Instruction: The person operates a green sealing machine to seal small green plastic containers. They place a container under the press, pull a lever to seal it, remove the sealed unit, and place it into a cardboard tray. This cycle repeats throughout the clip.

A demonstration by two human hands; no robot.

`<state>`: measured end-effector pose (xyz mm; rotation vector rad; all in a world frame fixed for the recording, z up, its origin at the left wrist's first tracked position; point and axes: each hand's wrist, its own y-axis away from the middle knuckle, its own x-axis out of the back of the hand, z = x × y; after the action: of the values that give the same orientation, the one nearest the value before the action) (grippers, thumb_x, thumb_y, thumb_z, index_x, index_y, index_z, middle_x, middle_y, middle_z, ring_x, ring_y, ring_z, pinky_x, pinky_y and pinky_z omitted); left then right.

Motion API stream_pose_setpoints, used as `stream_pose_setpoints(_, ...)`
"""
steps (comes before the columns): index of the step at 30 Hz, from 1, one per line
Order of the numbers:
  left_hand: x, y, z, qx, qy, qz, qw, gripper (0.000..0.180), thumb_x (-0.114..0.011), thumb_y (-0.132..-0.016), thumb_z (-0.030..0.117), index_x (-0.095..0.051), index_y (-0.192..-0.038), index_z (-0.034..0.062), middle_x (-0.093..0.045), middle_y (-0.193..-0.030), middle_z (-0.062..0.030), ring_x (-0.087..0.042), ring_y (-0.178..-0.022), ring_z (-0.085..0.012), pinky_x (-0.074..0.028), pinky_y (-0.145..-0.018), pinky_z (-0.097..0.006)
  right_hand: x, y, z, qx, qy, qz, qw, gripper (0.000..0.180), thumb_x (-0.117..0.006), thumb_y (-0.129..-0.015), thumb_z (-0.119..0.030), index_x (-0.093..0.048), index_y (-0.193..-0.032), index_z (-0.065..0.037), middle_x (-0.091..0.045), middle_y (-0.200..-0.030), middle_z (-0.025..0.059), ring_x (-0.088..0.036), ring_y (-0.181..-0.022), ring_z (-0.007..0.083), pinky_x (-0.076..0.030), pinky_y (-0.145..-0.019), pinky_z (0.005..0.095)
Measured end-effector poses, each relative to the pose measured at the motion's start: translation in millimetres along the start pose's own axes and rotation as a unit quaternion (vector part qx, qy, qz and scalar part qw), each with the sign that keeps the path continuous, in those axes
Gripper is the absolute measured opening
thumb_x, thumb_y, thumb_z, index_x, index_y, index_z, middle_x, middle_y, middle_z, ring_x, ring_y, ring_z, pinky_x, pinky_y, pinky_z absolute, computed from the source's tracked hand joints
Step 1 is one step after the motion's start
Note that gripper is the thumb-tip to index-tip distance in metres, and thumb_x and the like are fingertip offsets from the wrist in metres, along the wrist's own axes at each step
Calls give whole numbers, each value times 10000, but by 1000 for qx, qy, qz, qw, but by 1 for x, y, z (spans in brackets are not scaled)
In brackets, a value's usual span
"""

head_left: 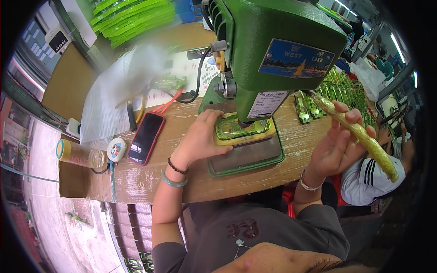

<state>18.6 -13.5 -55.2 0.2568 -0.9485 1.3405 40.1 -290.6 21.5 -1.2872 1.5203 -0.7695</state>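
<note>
Beneath the head of a green bench drill press (248, 54), a clear green plastic casing (234, 129) sits on a yellow block (255, 138). My left hand (200, 136) grips the left end of the casing and block, thumb on the near side, fingers on the far side. The drill's tip is mostly hidden behind the head, just above the casing. My right hand (339, 145) is closed around the press's long lever handle (364, 134), wrapped in yellowish film. That handle slants down to the right, away from the machine.
Rows of green casings (341, 93) lie right of the press. On the left are a phone (146, 138), a round white case (117, 149), a bottle (79, 154) and translucent wrapping (116, 93). Green trays (132, 20) are stacked behind. A person in a white sleeve (371, 179) sits close at right.
</note>
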Motion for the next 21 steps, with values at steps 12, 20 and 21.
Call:
stream_pose_setpoints(12, 2, -4, 3, 2, 0, -16, 1000, 844, -884, -618, 320, -504, -1284, -32, -567, -1218, -207, -534, -1172, -382, -447, -1008, -427, -31, -107, 174, -385, -135, -117, 905, 367, -538, -973, -80, -490, -1333, -26, -685, -981, 86, -680, -757, 149, -543, -628, 267)
stream_pose_setpoints(20, -3, 0, -5, -17, -5, 3, 1000, 787, -870, -607, 294, -522, -1242, -15, -573, -1174, -208, -539, -1120, -401, -455, -968, -446, 49, 13, 121, -542, 166, -274, 777, 266, -526, -1018, -227, -563, -1222, -61, -708, -898, 97, -678, -728, 126, -552, -594, 263)
stream_pose_setpoints(21, -5, 0, -9, -19, 3, -1, 1000, 792, -879, -593, 280, -520, -1231, -22, -573, -1158, -214, -547, -1100, -403, -455, -959, -448, 42, 25, 109, -466, 213, -299, 805, 266, -573, -997, -258, -626, -1149, -46, -712, -863, 116, -683, -746, 165, -549, -620, 307)
